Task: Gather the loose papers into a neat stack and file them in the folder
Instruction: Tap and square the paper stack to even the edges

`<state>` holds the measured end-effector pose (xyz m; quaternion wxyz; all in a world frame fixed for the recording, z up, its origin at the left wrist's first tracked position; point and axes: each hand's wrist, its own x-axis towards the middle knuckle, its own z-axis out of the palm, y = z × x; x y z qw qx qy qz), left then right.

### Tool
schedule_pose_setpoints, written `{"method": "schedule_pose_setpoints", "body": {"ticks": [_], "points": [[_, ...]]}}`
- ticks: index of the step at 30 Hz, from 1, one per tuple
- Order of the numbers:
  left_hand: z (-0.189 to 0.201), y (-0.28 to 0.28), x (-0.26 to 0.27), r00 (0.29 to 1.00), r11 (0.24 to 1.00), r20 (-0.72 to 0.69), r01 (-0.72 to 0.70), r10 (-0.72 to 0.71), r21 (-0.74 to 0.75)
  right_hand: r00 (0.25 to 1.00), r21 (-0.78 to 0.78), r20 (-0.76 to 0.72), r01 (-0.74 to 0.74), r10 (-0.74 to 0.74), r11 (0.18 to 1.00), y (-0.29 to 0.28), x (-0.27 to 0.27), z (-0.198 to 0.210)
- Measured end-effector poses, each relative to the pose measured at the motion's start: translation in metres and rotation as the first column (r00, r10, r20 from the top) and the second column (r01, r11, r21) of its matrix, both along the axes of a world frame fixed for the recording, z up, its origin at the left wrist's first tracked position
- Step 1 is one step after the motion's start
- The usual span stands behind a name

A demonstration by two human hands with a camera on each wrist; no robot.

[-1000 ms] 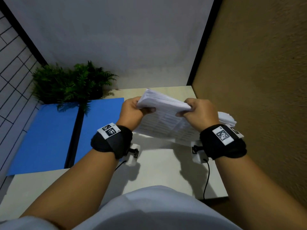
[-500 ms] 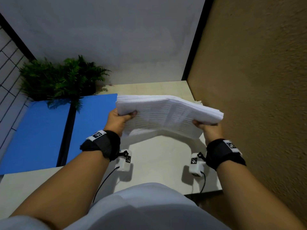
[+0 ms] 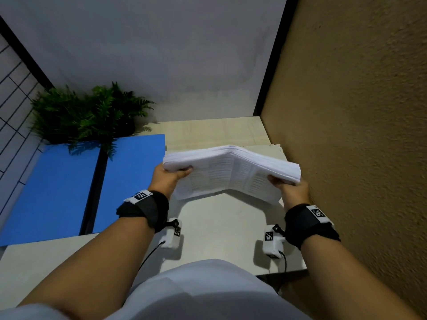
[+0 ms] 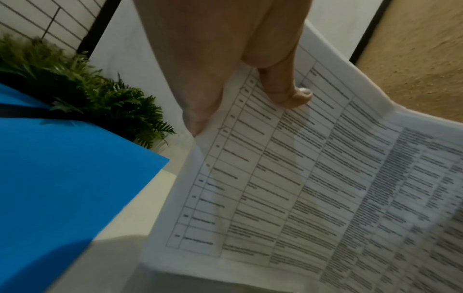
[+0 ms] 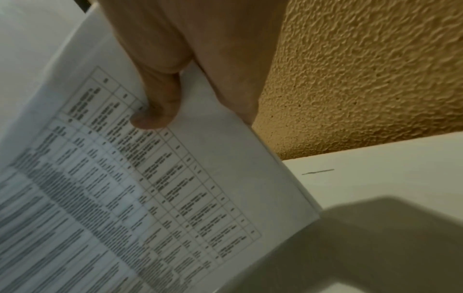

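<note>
A thick stack of white papers (image 3: 231, 172) printed with tables is held upright above the desk, bowed outward at its middle. My left hand (image 3: 169, 175) grips its left end, thumb on the printed face (image 4: 290, 95). My right hand (image 3: 290, 187) grips the right end, thumb pressed on the sheet (image 5: 157, 111). The papers (image 4: 313, 188) fill most of both wrist views (image 5: 125, 188). The blue folder (image 3: 57, 188) lies open and flat on the desk to the left, also seen in the left wrist view (image 4: 62, 178). The fingers behind the stack are hidden.
A green fern (image 3: 87, 114) stands at the back left, its fronds over the folder's far edge. A textured tan wall (image 3: 358, 135) closes the right side, close to my right hand. The pale desk (image 3: 221, 229) lies beneath the stack.
The stack went from a crumpled bunch held near its middle to a wide spread gripped at both ends. My hands moved apart and the sheet edges now line up more evenly.
</note>
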<state>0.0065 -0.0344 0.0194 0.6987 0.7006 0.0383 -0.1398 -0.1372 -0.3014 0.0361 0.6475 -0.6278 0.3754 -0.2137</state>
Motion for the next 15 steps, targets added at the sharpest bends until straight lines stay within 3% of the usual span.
{"method": "schedule_pose_setpoints", "body": {"ticks": [7,10,13,15], "points": [[-0.002,0.003,0.002,1.000,1.000,0.006,0.014,-0.014,0.019,0.999,-0.120,0.040,-0.019,0.024,0.993,-0.004,0.001,0.003],[-0.009,0.004,0.005,0.999,1.000,-0.037,0.025,-0.025,-0.006,0.998,-0.314,-0.037,-0.051,0.041,0.948,-0.001,0.003,0.000],[-0.008,0.002,0.006,0.996,0.999,-0.079,0.041,-0.041,-0.004,0.994,-0.389,-0.098,-0.075,0.040,0.918,0.003,0.003,0.001],[-0.009,0.001,0.006,0.993,0.999,-0.106,0.047,-0.044,0.020,0.977,-0.518,-0.209,-0.137,0.030,0.844,0.008,0.005,0.004]]}}
